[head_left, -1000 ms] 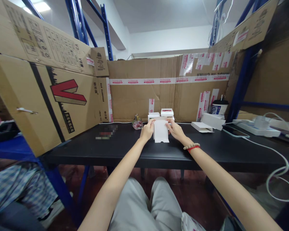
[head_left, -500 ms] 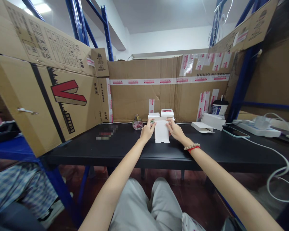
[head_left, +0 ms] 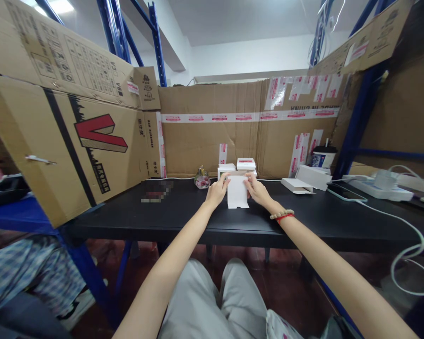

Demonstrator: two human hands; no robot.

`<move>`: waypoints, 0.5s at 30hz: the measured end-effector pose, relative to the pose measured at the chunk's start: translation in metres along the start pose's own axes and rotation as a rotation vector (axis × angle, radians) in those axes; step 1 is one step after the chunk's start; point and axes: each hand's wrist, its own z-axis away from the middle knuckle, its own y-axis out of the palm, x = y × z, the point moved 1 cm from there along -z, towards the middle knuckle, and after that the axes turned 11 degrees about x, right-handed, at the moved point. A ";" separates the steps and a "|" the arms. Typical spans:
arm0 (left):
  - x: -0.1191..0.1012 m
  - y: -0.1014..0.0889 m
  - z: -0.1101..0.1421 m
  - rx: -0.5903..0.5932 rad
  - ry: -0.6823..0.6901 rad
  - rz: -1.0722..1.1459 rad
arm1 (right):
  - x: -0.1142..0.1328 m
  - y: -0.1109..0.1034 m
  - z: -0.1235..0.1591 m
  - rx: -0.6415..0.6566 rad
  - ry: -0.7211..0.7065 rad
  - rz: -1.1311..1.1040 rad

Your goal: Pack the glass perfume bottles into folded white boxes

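Carton (head_left: 238,194) is occupying mid-frame, over the black table (head_left: 134,221); base contact is not showing clearly. Left hand (head_left: 217,190) is gripping its upper left edge between thumb and fingers; right hand (head_left: 258,190) is pinching the upper right edge — both closed on the card. Step in hand, as judged: steadying and working the carton's top part. Next move is probably calling for light, even fingertip pressure, thin card being prone to creasing. Materials: carton is presenting matte white paperboard, a flat rectangular panel with a rounded notch at its lower edge. Glass bottle (head_left: 201,181), left of the hands, is showing clear, bulging walls, pink within. Opened white box (head_left: 297,186), right of centre, is lying with panels spread — similar smooth card. Corrugated cardboard (head_left: 198,146) is standing behind, creased and taped.
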 end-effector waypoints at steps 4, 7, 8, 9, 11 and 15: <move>0.001 0.000 0.000 -0.009 0.007 -0.026 | 0.003 -0.001 0.001 -0.064 -0.012 -0.019; 0.001 0.001 0.000 0.005 0.000 -0.045 | 0.004 -0.001 0.001 -0.113 -0.019 -0.021; 0.001 0.001 0.000 0.014 -0.002 -0.054 | 0.004 -0.001 0.001 -0.115 -0.020 -0.010; 0.001 0.001 0.000 0.022 -0.003 -0.062 | 0.003 -0.001 0.001 -0.107 -0.021 0.002; 0.000 0.000 0.000 0.032 -0.006 -0.072 | 0.002 -0.001 0.001 -0.076 -0.025 0.025; 0.000 -0.001 0.001 0.036 0.017 -0.055 | -0.003 0.001 -0.001 -0.027 -0.019 -0.002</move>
